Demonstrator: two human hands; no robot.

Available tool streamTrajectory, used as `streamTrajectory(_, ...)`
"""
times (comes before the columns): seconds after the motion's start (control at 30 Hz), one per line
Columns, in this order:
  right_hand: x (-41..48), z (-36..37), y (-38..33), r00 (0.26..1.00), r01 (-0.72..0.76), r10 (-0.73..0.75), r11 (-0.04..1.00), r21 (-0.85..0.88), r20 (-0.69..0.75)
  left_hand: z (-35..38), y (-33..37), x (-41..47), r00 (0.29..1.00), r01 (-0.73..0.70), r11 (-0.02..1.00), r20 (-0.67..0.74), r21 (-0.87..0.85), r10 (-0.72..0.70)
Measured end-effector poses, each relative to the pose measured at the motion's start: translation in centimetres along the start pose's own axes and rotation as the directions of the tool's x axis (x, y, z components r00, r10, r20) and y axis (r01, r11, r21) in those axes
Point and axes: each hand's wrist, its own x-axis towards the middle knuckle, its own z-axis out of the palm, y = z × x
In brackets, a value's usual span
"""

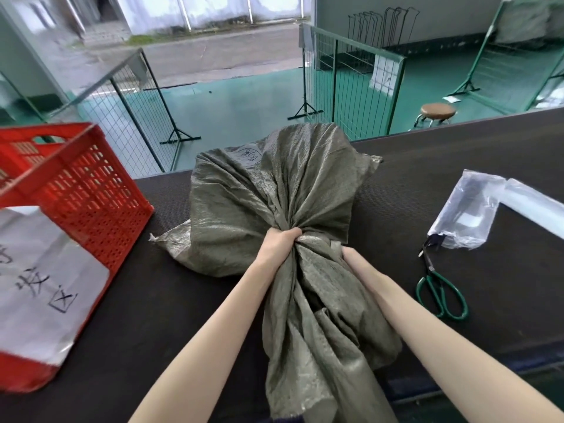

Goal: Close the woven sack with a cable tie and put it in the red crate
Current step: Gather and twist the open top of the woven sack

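Observation:
A grey-green woven sack [259, 193] lies on the dark table, its filled body away from me and its loose mouth fabric trailing toward me. My left hand [279, 244] is clenched around the gathered neck of the sack. Just to the right, my right hand [351, 257] presses against the bunched fabric below the neck, its fingers mostly hidden in the folds. The red crate [91, 190] stands at the table's left edge, a white sheet with handwriting on its near side. No cable tie is visible.
Green-handled scissors [439, 291] lie on the table to the right, beside a clear plastic bag [470, 209]. Beyond the table's far edge are green wire fence panels [351, 80], a round stool [438, 111] and a green floor.

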Motion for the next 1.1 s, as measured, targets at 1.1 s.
streamTrajectory(1.1, -3.9, 0.8, 3.4, 0.739, 0.559, -0.672, 0.571, -0.602, 0.05, 2.3, -2.6, -0.6, 0.971, 0.21, 0.768, 0.224, -0.605, -0.09)
